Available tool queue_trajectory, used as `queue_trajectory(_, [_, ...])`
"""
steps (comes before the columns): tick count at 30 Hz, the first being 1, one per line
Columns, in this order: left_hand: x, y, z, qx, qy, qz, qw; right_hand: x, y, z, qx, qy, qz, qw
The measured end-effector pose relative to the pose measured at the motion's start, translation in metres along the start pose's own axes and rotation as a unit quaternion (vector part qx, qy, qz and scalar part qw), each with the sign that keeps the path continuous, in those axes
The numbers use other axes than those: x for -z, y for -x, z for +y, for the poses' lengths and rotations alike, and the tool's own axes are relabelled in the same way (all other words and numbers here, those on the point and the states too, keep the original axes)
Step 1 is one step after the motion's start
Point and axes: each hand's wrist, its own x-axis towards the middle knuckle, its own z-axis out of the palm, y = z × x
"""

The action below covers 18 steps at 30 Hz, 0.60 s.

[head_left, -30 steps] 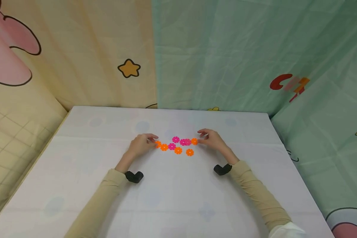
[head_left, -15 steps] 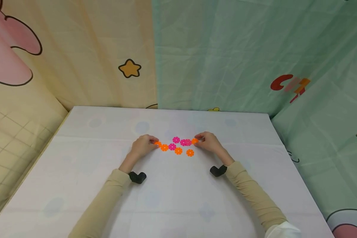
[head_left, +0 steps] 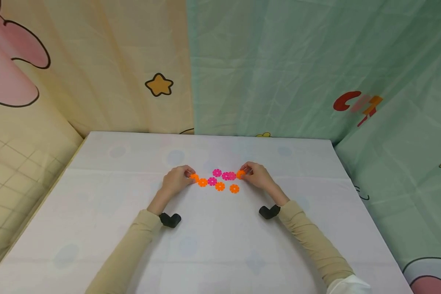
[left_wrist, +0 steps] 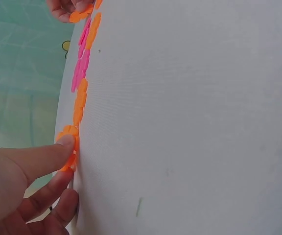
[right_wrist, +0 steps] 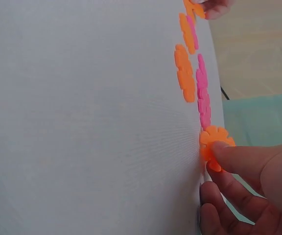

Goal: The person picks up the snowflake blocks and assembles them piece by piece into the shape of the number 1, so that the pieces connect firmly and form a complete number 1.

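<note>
My left hand (head_left: pixel 174 179) pinches an orange flower-shaped plastic disc (left_wrist: pixel 68 130) between thumb and forefinger, at the left end of a small group of such discs. At the right end, my right hand (head_left: pixel 260 175) pinches another orange flower-shaped disc (right_wrist: pixel 214 133), tilted up with its notched edge showing. Between the hands lie a pink disc (head_left: pixel 217 173), two overlapping pink discs (head_left: pixel 226 176) and a lower pink disc (head_left: pixel 212 181). Orange discs rest nearer the front: one beside the left hand (head_left: pixel 203 182), a middle one (head_left: pixel 220 186) and a right one (head_left: pixel 234 188).
A white cloth with faint prints covers the table (head_left: pixel 213 237). Behind it hang a cream curtain (head_left: pixel 114 53) and a green curtain (head_left: pixel 279 61). Each wrist carries a black camera mount, one on the left (head_left: pixel 170 220) and one on the right (head_left: pixel 269 212).
My right hand has moved slightly left and closed its fingers on the orange disc at the right end. The left hand has shifted a little and now pinches the leftmost orange disc, tilting it.
</note>
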Motion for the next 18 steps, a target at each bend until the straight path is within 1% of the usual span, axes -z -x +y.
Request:
queue_trajectory(5, [-0.0015,0.0022,-0.0003,-0.009,-0.001,0.008,0.9999,-0.0001,0.0011,-0.0002,0.004,-0.011,0.002,0.9999])
queue_trajectory(9, [-0.0029,0.0045,-0.0002,-0.013,0.008,0.015,0.9998,-0.0012,0.0013,0.0009,0.008,-0.020,0.007,0.9997])
queue_trajectory(18, [-0.0029,0.0079,0.0016,0.000,0.050,0.049,0.9975,-0.0010,0.0040,0.0010,0.041,-0.036,0.033,0.9979])
